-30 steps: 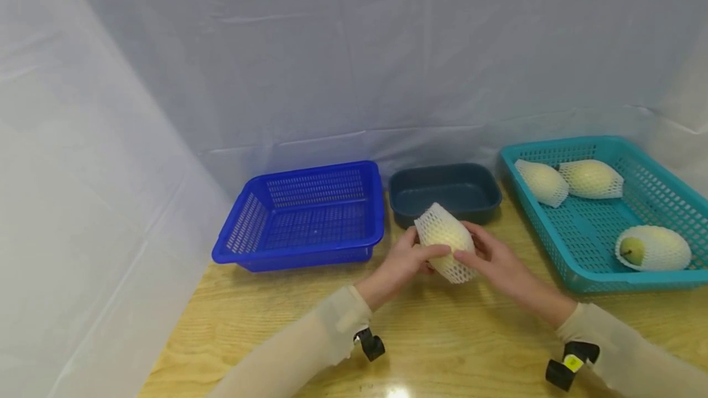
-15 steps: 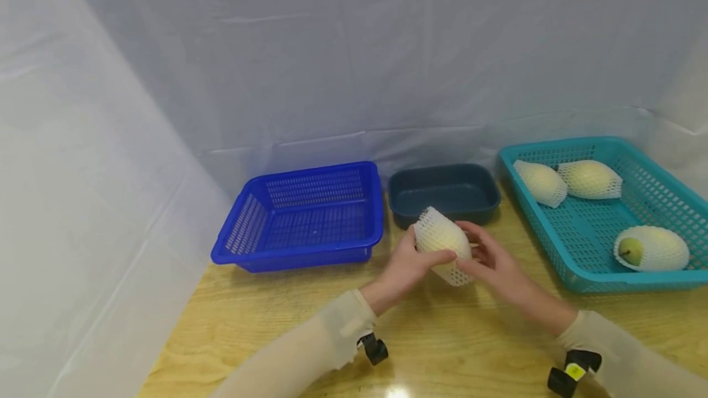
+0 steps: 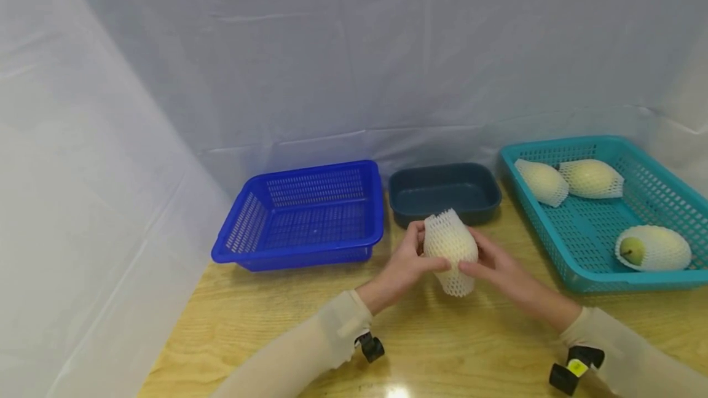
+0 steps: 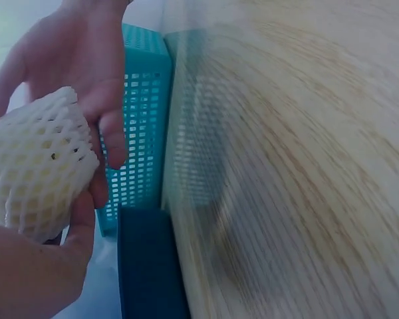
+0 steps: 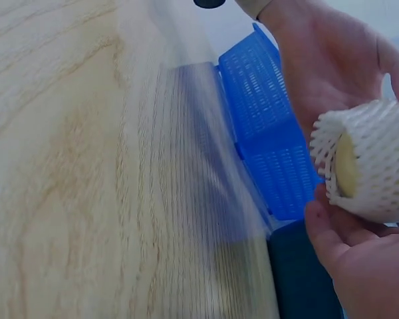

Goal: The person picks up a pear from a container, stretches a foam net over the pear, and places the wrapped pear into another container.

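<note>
Between both hands, above the table, is a pale yellow pear in a white foam net (image 3: 451, 249). My left hand (image 3: 405, 261) grips its left side, thumb across the front. From the right, my right hand (image 3: 499, 268) holds the other side, its thumb near the left thumb. The net's frayed ends stick out above and below the fruit. In the right wrist view, bare yellow skin (image 5: 346, 165) shows through the net's open end. Most of the fingers behind the pear are hidden in the head view.
A blue basket (image 3: 315, 252) stands at left, with a dark teal tray (image 3: 445, 192) behind the hands. The turquoise basket (image 3: 586, 226) at right bears several netted pears, one showing a green stem end (image 3: 632, 251). White sheeting (image 3: 354, 66) rises behind the wooden table (image 3: 265, 324).
The netted pear has turned from leaning left to nearly upright, and sits slightly further right. Both hands have shifted their fingers around it. The baskets and tray stay put.
</note>
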Tool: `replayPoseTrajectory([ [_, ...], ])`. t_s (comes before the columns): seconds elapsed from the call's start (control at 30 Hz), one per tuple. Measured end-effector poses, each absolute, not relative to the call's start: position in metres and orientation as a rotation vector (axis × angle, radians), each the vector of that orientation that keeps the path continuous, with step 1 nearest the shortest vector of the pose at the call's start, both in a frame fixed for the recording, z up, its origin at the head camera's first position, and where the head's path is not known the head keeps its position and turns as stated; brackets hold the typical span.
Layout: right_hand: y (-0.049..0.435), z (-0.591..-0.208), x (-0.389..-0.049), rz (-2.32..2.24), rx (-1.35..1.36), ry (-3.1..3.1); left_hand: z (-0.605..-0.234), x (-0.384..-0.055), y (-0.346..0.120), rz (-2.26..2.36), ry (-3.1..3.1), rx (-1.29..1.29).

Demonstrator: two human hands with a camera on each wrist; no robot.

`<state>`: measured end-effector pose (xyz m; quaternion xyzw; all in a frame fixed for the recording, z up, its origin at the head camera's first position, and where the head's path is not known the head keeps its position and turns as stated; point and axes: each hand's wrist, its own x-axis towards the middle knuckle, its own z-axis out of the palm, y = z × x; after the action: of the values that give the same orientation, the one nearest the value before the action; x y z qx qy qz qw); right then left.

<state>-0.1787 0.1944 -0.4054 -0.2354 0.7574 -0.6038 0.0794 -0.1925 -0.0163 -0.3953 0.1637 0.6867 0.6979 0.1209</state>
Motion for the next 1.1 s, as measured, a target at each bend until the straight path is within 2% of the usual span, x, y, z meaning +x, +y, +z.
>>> replayPoseTrajectory([
  [0.43, 0.189, -0.409, -0.177, -1.831, -0.665, 2.482, -0.391, -0.187, -0.018, 1.851, 2.245, 0.537],
  [0.7, 0.180, -0.407, -0.173, -1.730, -0.633, 2.655, -0.388, -0.184, -0.009, 1.907, 2.281, 0.370],
  [0.83, 0.178, -0.405, -0.173, -1.694, -0.588, 2.660, -0.390, -0.185, -0.010, 1.912, 2.281, 0.364],
  [1.1, 0.186, -0.406, -0.174, -1.823, -0.669, 2.484, -0.393, -0.192, -0.011, 2.136, 2.039, 0.350],
])
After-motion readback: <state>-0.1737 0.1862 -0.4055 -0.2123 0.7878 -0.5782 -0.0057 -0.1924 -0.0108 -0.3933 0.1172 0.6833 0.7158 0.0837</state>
